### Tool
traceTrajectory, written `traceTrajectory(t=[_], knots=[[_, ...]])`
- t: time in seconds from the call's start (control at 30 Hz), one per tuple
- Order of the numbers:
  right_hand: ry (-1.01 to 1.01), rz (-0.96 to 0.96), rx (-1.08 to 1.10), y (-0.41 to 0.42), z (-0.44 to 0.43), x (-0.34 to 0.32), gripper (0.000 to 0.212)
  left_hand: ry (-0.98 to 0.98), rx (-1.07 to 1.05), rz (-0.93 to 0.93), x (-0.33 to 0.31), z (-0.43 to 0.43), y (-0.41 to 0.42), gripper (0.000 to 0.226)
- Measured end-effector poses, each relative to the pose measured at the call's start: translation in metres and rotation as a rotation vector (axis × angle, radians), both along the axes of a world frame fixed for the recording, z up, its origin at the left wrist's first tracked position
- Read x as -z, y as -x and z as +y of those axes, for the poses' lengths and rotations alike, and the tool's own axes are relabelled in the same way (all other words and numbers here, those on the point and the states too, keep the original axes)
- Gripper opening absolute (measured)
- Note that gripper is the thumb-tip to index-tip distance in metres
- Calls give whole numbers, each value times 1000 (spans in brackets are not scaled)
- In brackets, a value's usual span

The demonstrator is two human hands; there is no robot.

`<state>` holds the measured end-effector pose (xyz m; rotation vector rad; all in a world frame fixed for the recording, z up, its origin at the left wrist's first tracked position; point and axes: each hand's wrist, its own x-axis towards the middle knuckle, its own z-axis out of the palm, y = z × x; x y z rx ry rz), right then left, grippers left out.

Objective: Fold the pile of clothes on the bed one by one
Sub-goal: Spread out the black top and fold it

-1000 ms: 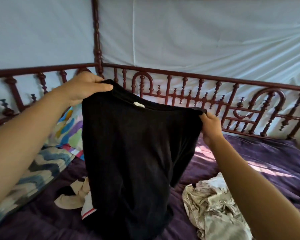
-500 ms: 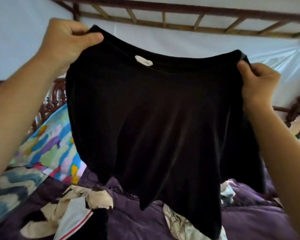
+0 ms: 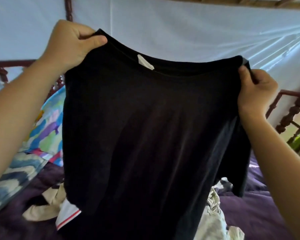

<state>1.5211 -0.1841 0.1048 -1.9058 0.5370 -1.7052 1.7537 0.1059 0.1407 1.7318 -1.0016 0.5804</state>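
A black t-shirt [image 3: 145, 135] with a white neck label hangs spread out in front of me, filling the middle of the view. My left hand [image 3: 71, 44] grips its left shoulder, thumb over the collar edge. My right hand [image 3: 255, 94] pinches the right shoulder, a little lower than the left. The shirt's hem drops out of view at the bottom. Below it on the purple bedspread [image 3: 260, 215] lie other clothes: a beige and white garment with a red stripe [image 3: 59, 208] at the left and a pale patterned garment [image 3: 213, 222] at the right, both partly hidden by the shirt.
A colourful patterned pillow [image 3: 48, 129] and a blue-and-cream wavy one [image 3: 12, 177] lie at the left. A dark red wooden bed rail [image 3: 294, 108] runs behind, with a white sheet [image 3: 180, 28] hanging past it.
Both hands have raised the black shirt from near the bed and spread it wider. My view has tilted upward, then lowered slightly.
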Motion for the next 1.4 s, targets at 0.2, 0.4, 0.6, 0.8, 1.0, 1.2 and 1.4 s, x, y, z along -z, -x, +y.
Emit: traceTrajectory(t=[0.2,0.4,0.6,0.8,1.0,1.2,1.4], knots=[[-129,354,38,-59,-44,71,48,-288,-150,34,69,-47,-60,36],[-412,747,120,-153,-77,169,34,-528,-435,464,191,-143,-126,43],[-663,1251,-75,-126,-50,358,58,-1015,-395,840,415,-115,-49,76],[-1138,1513,2,26,25,498,62,-1218,-524,1142,536,-12,106,80],[-1181,1532,-91,75,42,530,64,-1370,-474,1134,550,28,171,68],[-1153,1586,-131,75,45,540,10,-1004,-440,1376,544,40,147,37],[-1500,876,33,84,52,504,26,-748,-437,1384,516,60,150,36]])
